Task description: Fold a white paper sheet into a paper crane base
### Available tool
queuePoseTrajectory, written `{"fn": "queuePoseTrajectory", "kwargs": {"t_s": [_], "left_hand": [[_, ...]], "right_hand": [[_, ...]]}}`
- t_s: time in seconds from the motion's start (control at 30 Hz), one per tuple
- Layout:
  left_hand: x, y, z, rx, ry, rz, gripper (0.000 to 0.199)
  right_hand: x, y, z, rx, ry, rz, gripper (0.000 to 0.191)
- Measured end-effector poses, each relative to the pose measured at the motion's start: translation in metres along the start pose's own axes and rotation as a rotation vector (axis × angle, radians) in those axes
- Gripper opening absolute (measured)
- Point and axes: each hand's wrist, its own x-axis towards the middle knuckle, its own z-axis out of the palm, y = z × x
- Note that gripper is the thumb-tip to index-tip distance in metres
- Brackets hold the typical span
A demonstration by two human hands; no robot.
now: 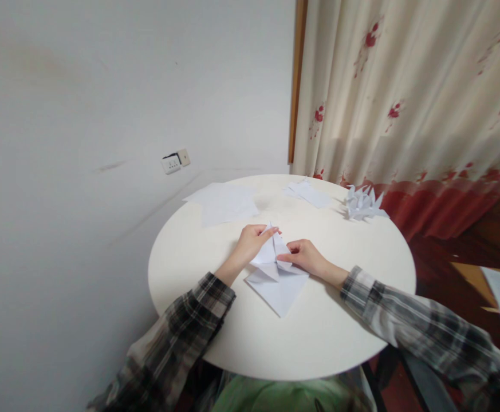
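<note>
A partly folded sheet of white paper (280, 292) lies on the round white table (318, 332), one corner pointing toward me and its upper flaps raised. My left hand (256, 239) pinches the narrow far tip of the paper between thumb and fingers. Lower down on the right side, my right hand (303, 254) is closed on a folded flap, its thumb lying over the paper near the middle crease. The fingertips of both hands are partly hidden behind the flaps.
Flat white sheets (226, 203) lie at the table's far left. Smaller paper pieces (307, 193) rest at the back. Several folded paper figures (363, 203) cluster at the far right. A wall with a socket (172, 164) is on the left, a flowered curtain (387, 114) behind.
</note>
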Motion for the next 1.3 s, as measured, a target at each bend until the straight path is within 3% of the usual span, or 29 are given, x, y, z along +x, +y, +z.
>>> {"fn": "queuePoseTrajectory", "kwargs": {"t_s": [0.9, 1.13, 1.3], "left_hand": [[-0.0040, 0.0052, -0.0005, -0.037, -0.067, 0.018, 0.042], [-0.0056, 0.0018, -0.0020, 0.173, -0.063, 0.000, 0.033], [-0.0070, 0.0001, -0.0012, 0.197, -0.079, -0.003, 0.033]], "right_hand": [[0.0008, -0.0018, 0.0003, -0.059, 0.019, -0.031, 0.034], [-0.0013, -0.0052, 0.0003, -0.099, 0.054, -0.065, 0.037], [-0.0020, -0.0075, 0.0002, -0.099, 0.076, -0.064, 0.036]]}}
